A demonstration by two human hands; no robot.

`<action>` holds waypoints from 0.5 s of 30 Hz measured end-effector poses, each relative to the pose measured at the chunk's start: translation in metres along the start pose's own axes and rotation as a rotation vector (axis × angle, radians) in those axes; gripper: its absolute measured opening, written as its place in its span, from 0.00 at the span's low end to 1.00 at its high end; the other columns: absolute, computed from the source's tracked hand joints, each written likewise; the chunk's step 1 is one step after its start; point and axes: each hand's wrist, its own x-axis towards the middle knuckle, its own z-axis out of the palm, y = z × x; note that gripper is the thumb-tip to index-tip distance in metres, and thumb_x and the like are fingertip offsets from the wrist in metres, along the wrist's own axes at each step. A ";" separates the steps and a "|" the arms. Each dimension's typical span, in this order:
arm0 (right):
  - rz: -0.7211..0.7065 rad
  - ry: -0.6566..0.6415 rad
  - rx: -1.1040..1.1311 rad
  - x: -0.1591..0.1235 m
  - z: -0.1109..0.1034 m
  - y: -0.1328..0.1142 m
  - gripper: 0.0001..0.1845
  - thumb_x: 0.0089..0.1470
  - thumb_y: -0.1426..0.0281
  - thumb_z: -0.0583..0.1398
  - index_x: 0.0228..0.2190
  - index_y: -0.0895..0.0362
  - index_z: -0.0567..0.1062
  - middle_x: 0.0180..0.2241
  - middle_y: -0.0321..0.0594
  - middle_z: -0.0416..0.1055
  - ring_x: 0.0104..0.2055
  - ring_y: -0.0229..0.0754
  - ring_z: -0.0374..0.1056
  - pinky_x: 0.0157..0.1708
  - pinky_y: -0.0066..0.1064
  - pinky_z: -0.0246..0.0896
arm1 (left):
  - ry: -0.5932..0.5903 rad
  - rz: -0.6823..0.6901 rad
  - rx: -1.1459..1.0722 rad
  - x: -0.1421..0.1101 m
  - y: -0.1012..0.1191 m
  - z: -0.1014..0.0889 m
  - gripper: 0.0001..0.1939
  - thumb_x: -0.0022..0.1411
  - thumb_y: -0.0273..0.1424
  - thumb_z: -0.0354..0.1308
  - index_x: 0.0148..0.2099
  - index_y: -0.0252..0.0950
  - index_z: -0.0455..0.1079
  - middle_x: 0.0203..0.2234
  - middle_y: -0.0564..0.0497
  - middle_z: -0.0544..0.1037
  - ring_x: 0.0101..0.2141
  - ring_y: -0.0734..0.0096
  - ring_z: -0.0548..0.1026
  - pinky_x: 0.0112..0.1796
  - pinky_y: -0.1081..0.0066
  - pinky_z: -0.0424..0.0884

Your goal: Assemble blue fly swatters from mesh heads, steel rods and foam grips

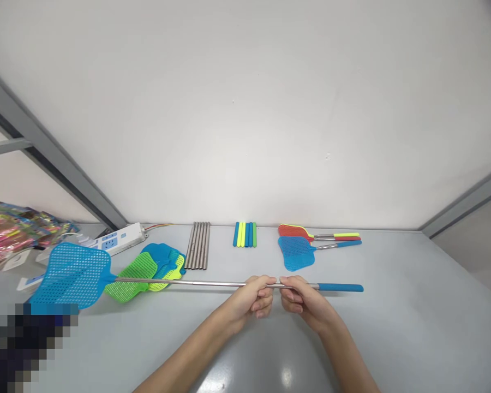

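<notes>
A blue fly swatter (79, 275) with a long, extended metal rod is held level above the table. Its mesh head points left and its blue grip (340, 287) points right. My left hand (253, 297) pinches the rod near its middle, thumb on top and fingers curled below. Close beside it, my right hand (305, 300) pinches the same rod between there and the blue grip. Behind the rod lie green, yellow and blue swatter heads (162, 259), several metal rods (197, 245) in a row, and several coloured grip sleeves (244, 234).
Blue, red and yellow fly swatters (297, 252) with short rods lie at the back right. A white power strip (120, 239) with cables sits at the back left, near packaged colourful items (16, 232). A wall (245, 136) rises behind the table (413, 316).
</notes>
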 end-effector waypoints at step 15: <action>-0.014 0.002 -0.074 -0.005 -0.002 -0.009 0.22 0.47 0.64 0.55 0.10 0.58 0.54 0.11 0.27 0.41 0.14 0.28 0.39 0.17 0.28 0.30 | 0.038 -0.135 -0.071 -0.011 0.003 -0.013 0.20 0.53 0.37 0.47 0.15 0.37 0.43 0.05 0.62 0.45 0.12 0.81 0.47 0.19 0.75 0.46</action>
